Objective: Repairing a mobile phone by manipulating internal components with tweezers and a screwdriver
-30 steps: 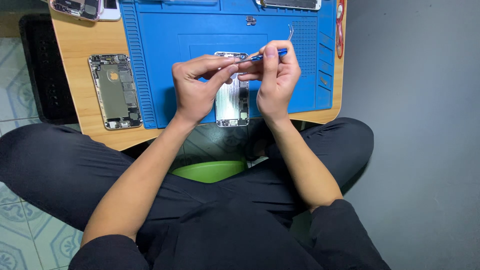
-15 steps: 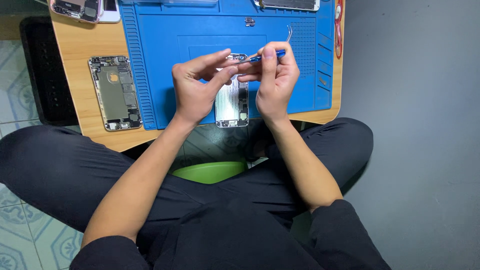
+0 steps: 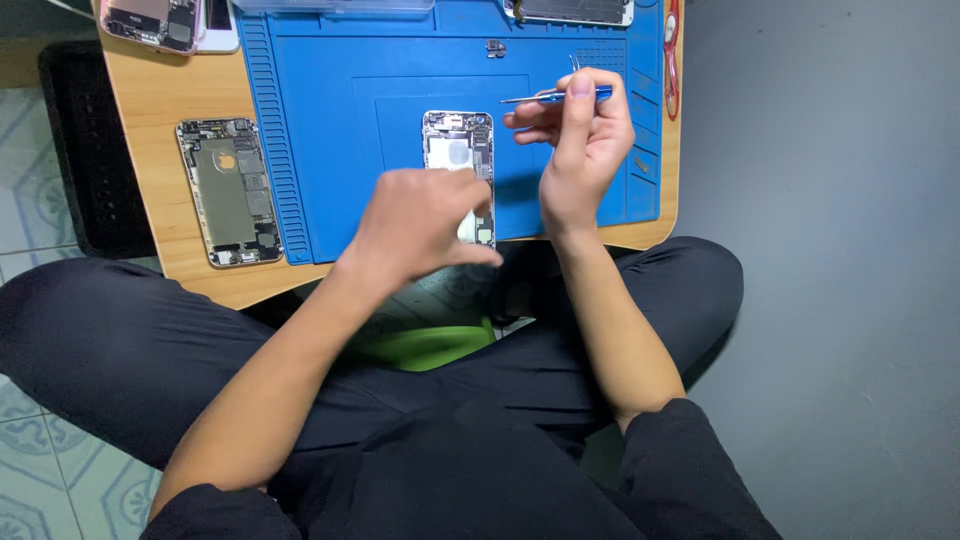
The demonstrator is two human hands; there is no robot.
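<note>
Now the left hand [image 3: 420,225] has dropped off the opened phone [image 3: 458,150].

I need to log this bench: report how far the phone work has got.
Done: the opened phone lies on the blue mat, its insides exposed. In hand: the right hand holds blue-handled tweezers; the left hand covers the phone's lower half. Left: it remains uncovered.

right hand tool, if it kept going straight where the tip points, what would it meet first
The blue-handled tool in the right hand points left, above the opened phone. That line crosses bare blue mat; height is unclear, so probably nothing soon.
</note>
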